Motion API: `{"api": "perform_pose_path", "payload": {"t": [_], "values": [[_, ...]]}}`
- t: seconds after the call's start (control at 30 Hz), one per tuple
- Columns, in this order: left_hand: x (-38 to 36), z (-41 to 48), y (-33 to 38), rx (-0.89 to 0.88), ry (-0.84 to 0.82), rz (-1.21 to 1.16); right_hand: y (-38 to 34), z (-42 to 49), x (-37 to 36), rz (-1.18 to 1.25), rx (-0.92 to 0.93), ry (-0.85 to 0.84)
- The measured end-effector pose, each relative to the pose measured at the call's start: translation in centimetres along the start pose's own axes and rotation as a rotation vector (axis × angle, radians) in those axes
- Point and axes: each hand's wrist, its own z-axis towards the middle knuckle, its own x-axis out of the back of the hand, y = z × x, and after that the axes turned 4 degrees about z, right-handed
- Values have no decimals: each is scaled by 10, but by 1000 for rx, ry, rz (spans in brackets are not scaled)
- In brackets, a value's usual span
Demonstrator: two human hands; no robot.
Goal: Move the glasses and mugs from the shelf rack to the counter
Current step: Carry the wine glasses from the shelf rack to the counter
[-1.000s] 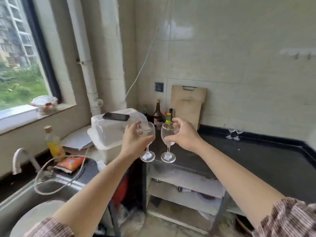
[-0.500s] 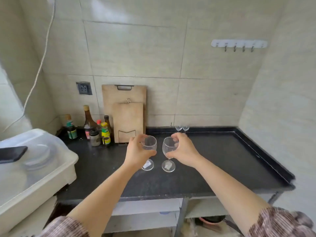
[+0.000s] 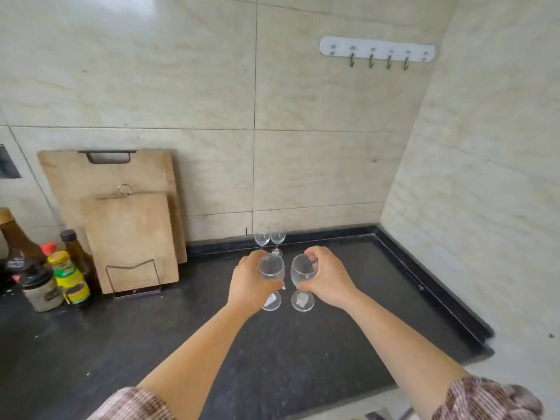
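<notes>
While both stems are pointing straight down at the dark desk [image 3: 348,344], the left hand [image 3: 247,284] is gripping one wine glass [image 3: 271,269] by its bowl and the right hand [image 3: 328,281] is gripping the other glass [image 3: 301,272], both just short of the pair of glasses [image 3: 269,237] standing by the wall.

bare counter [image 3: 348,344] right of the hands; two glasses [image 3: 270,237] block the back wall.

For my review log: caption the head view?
Left hand and right hand each hold a wine glass above the black counter.
</notes>
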Motion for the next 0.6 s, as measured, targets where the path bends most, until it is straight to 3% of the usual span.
{"api": "perform_pose_path", "payload": {"t": [0.33,0.6], "values": [[-133,163,-2,140,-62,154,129,176,24,-54,-26,-141],[-198,261,-25,97,-137,407,202,280,10,-47,-61,-174]]}}
